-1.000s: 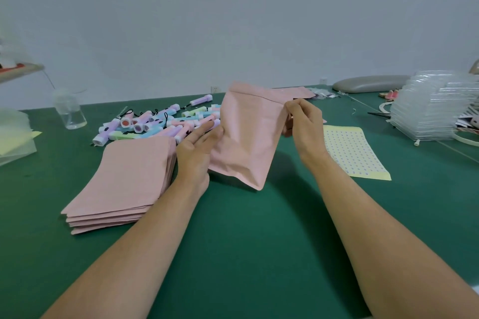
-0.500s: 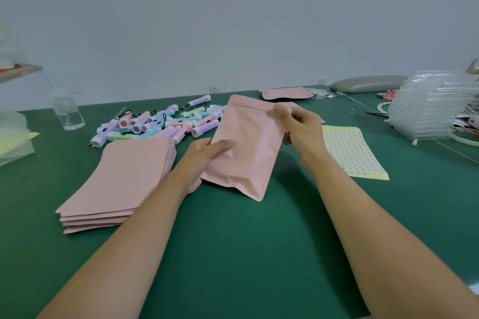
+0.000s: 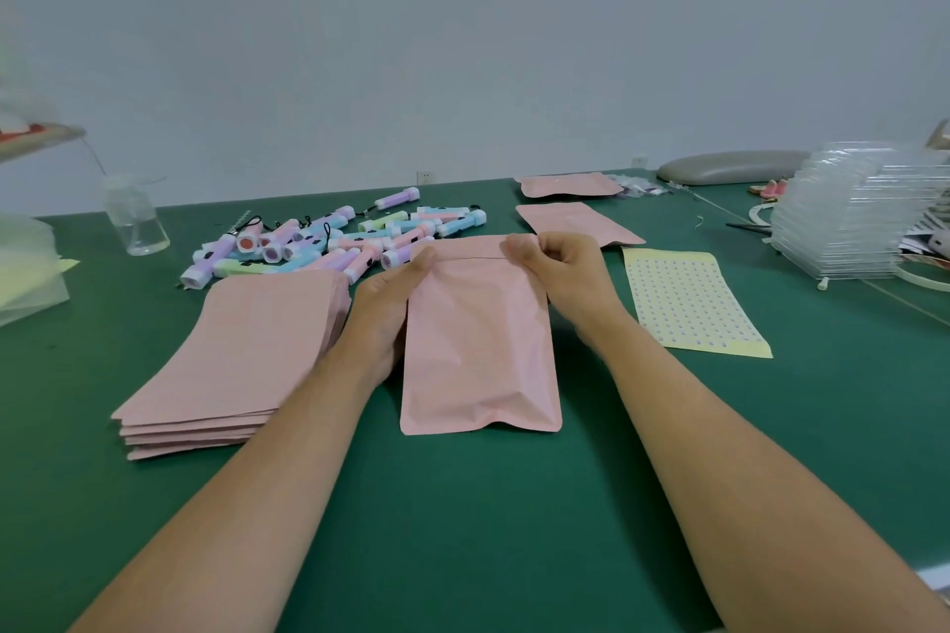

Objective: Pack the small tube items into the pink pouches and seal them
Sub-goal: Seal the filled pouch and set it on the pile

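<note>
Two bare hands hold one matte pink pouch (image 3: 478, 339) flat on the green table mat (image 3: 462, 504), straight in front of the person. It is a smooth rectangle, faintly creased and puffed near the bottom seam, with a fold line across the top. The left hand (image 3: 383, 314) grips the pouch's upper left edge, thumb on top and fingers tucked beneath. The right hand (image 3: 560, 267) has curled fingers pinching the top edge.

Just left lies a fanned stack of pouches (image 3: 247, 339), and behind it a heap of pastel plastic tubes (image 3: 329, 242) with white caps and black cords. Beyond the right hand lie two more pink pouches (image 3: 576, 221). A yellow sticker sheet (image 3: 689, 303) of tiny round dots lies to the right; any print on it is too small to read. Farther right stands a stack of clear plastic pieces (image 3: 853, 221), and a small clear bottle (image 3: 134, 216) stands far left.
</note>
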The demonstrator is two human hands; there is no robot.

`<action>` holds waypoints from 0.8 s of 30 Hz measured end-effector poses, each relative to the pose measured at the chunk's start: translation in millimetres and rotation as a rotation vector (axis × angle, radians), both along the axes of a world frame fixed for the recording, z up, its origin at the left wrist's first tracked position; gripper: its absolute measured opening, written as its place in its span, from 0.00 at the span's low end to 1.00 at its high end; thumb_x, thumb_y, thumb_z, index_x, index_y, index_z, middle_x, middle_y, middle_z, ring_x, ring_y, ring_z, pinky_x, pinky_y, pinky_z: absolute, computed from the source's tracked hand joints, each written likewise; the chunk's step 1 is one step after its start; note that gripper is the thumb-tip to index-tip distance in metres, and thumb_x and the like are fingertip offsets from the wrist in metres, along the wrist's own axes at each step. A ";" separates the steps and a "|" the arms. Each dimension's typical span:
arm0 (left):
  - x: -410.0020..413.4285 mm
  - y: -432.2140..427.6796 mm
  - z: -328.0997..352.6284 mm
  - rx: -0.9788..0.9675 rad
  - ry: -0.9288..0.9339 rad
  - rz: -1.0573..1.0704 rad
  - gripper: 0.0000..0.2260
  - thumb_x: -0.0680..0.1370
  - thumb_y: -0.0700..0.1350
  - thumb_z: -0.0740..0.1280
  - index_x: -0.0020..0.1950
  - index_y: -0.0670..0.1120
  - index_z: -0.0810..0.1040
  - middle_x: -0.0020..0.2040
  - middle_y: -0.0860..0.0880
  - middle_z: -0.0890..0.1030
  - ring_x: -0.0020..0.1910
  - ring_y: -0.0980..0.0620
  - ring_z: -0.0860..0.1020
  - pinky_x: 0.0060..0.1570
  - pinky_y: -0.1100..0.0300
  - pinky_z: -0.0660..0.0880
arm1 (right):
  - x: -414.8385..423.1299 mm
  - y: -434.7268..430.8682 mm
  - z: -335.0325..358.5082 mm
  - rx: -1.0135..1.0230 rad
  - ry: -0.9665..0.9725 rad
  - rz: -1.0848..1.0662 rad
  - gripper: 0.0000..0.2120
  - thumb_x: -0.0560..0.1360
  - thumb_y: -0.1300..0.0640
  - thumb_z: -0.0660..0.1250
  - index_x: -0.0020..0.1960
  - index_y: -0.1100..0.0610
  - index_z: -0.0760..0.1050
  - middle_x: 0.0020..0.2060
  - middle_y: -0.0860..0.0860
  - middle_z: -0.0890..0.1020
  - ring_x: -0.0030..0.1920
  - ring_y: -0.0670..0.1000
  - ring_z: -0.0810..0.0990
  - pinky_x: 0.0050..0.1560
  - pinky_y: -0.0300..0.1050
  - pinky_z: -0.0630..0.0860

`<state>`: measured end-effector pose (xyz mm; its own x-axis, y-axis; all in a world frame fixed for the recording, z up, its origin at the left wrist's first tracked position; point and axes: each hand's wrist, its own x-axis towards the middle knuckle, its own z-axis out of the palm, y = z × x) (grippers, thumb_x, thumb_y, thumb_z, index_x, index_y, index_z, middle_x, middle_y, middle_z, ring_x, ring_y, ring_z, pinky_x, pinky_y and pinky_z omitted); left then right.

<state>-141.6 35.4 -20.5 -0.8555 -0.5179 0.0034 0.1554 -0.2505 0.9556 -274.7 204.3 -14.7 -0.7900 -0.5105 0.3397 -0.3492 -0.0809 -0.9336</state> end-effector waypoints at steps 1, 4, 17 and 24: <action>0.0 1.4 -0.1 0.006 -0.007 0.020 0.09 0.81 0.51 0.73 0.55 0.48 0.89 0.57 0.40 0.87 0.51 0.45 0.86 0.52 0.51 0.82 | 0.0 0.6 0.3 -0.007 -0.001 0.010 0.28 0.76 0.43 0.75 0.36 0.67 0.72 0.32 0.54 0.71 0.33 0.51 0.67 0.31 0.41 0.64; -0.7 3.5 -1.9 -0.027 -0.006 0.060 0.15 0.82 0.50 0.72 0.60 0.40 0.86 0.56 0.39 0.87 0.48 0.44 0.85 0.45 0.55 0.83 | -1.6 3.4 1.0 0.002 -0.025 -0.001 0.30 0.75 0.40 0.75 0.35 0.67 0.72 0.32 0.55 0.71 0.33 0.52 0.69 0.32 0.42 0.66; 0.7 -0.3 -2.0 -0.099 -0.032 0.198 0.09 0.79 0.49 0.75 0.43 0.45 0.86 0.41 0.46 0.87 0.36 0.51 0.85 0.32 0.63 0.79 | -11.2 9.7 -1.7 0.160 -0.128 0.086 0.13 0.78 0.48 0.72 0.41 0.57 0.82 0.38 0.53 0.80 0.35 0.50 0.77 0.33 0.40 0.75; -1.8 1.8 -4.5 -0.149 0.006 0.111 0.09 0.79 0.51 0.75 0.51 0.46 0.88 0.55 0.38 0.86 0.57 0.34 0.84 0.63 0.40 0.77 | -11.2 8.8 -1.1 0.100 -0.078 0.108 0.18 0.80 0.49 0.71 0.42 0.64 0.78 0.37 0.54 0.81 0.36 0.50 0.79 0.34 0.38 0.77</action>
